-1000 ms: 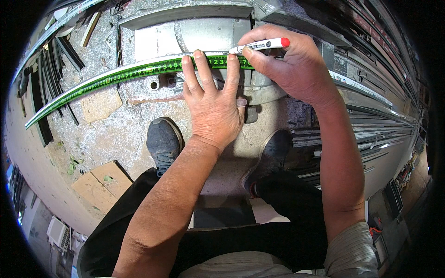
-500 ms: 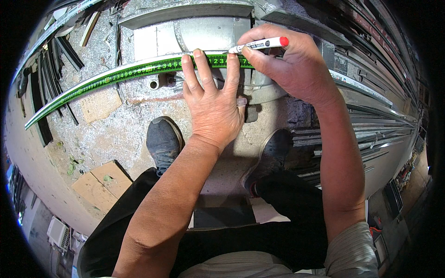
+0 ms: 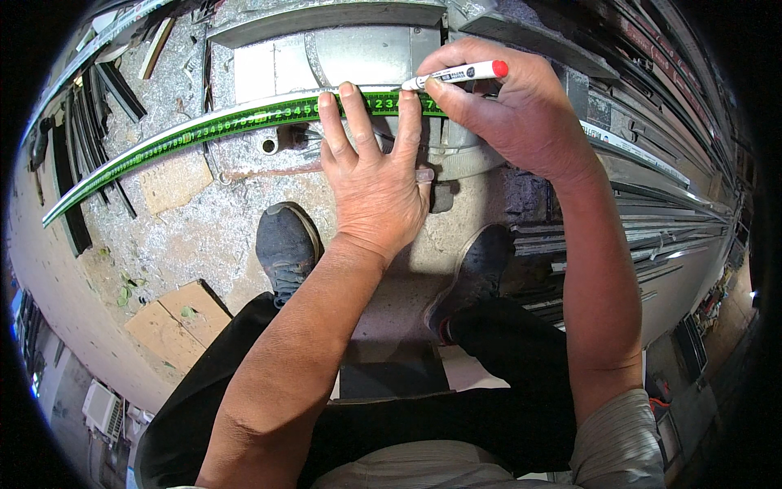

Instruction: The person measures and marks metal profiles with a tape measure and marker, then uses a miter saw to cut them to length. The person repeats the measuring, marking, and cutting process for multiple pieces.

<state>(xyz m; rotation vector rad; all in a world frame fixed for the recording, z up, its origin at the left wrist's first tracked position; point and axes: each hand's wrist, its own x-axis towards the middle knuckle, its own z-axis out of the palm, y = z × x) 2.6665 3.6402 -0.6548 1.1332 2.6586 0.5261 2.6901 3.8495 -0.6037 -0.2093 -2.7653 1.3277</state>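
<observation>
Dark trouser legs (image 3: 521, 350) nearest, then two dark shoes (image 3: 287, 244) on the littered floor; cardboard (image 3: 175, 322) lies left of them. Left hand (image 3: 371, 191) open, palm down, fingers spread, fingertips on the green measuring tape (image 3: 224, 122), which runs crosswise beyond the shoes. Right hand (image 3: 521, 114) grips a white, red-ended marker (image 3: 460, 74) between thumb and fingers; its tip sits at the tape's far edge, just beside the left index fingertip, contact too small to tell. Beyond: pale metal plate (image 3: 273, 69), then grey metal bar (image 3: 326, 23)
</observation>
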